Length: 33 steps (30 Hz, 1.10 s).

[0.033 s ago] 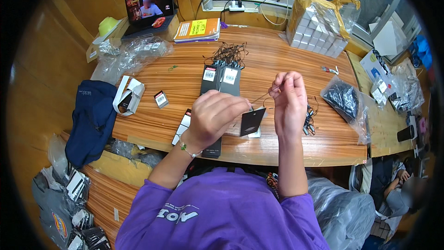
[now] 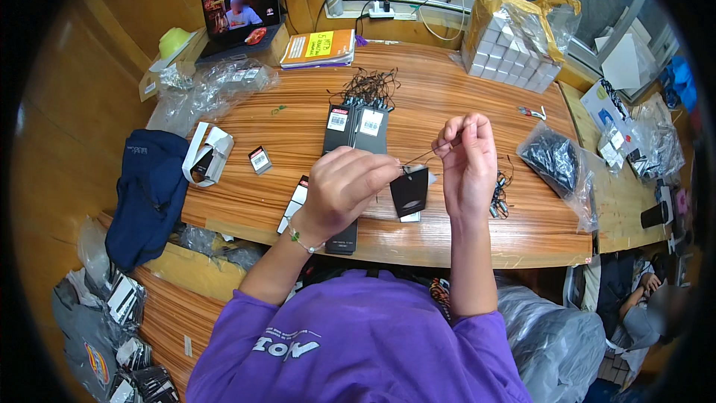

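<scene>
Holding black tag (image 2: 409,191), both hands unmoved: left hand (image 2: 344,186), right hand (image 2: 468,164).

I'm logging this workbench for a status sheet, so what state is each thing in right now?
Left hand: raised, pinching the thin black cord.
Right hand: raised, grip shut on the cord's other end.
Small black card tag: hanging from the cord, off the table.
Stack of black tags with cords: lying flat.
Laptop: open, screen lit.
Clear plastic bag of white boxes: top gathered with tan tape.
Dark blue garment: draped over the wooden table edge.
</scene>
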Available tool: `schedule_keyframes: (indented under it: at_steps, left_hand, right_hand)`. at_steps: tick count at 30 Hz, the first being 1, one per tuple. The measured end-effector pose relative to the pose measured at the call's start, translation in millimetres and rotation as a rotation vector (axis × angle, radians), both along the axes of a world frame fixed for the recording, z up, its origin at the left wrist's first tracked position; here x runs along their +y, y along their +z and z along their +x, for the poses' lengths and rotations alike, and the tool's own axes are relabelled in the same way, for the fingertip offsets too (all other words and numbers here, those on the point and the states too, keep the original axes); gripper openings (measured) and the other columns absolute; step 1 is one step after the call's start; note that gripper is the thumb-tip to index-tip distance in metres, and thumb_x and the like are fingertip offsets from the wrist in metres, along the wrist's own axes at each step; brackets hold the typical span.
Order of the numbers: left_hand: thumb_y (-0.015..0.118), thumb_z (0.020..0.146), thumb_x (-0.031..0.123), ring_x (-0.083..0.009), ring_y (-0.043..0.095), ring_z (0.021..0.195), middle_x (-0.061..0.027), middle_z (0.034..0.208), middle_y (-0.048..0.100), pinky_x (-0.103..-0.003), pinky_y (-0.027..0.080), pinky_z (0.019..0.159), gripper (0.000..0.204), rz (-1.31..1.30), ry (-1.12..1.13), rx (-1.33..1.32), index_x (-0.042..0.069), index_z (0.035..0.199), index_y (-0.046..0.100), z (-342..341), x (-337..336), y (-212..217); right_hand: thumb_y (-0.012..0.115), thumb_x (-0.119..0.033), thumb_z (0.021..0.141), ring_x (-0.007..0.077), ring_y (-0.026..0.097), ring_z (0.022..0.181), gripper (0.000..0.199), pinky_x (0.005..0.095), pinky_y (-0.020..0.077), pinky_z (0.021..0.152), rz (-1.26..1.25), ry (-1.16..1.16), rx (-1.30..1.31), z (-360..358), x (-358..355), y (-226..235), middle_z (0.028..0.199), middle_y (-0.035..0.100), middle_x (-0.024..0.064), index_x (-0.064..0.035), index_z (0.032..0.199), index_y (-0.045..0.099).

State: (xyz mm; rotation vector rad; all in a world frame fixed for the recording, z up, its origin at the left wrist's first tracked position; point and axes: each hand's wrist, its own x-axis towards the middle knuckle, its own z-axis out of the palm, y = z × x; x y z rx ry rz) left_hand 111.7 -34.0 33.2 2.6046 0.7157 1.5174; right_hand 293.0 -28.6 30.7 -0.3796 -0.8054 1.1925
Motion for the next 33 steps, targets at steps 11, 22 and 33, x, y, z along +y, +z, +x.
schedule_keyframes:
  at_steps: [11,22,33]
  left_hand:
    - [0.072,0.069,0.013,-0.0244,0.060,0.081,-0.0102,0.090,0.061,-0.032,0.048,0.071,0.020,-0.352,-0.039,-0.079,0.000,0.080,0.061,8.5,10.8,-0.8]
    - [0.076,0.065,0.018,-0.0178,0.053,0.091,-0.0072,0.100,0.050,-0.030,0.044,0.084,0.055,-0.709,-0.075,-0.042,0.001,0.108,0.046,19.6,10.2,-11.1]
    - [0.049,0.084,0.003,-0.0139,0.057,0.092,-0.0088,0.103,0.055,-0.027,0.046,0.077,0.015,-0.968,-0.218,-0.250,0.000,0.098,0.045,6.7,14.6,-12.4]
  right_hand:
    - [0.047,-0.018,0.092,0.0176,0.049,0.065,0.011,0.0293,0.0418,0.062,0.118,0.602,0.329,-5.5,11.2,6.8,0.078,0.049,0.0093,-0.0086,0.095,0.041]
    - [0.048,-0.010,0.091,0.0197,0.059,0.083,0.007,0.0288,0.0474,0.075,0.129,0.157,-0.148,-19.8,-4.7,17.9,0.092,0.056,0.0130,-0.0039,0.093,0.044]
    - [0.047,-0.011,0.092,0.0172,0.056,0.075,0.008,0.0294,0.0489,0.072,0.090,0.036,-0.009,0.5,3.9,12.1,0.086,0.055,0.0107,-0.0047,0.095,0.045]
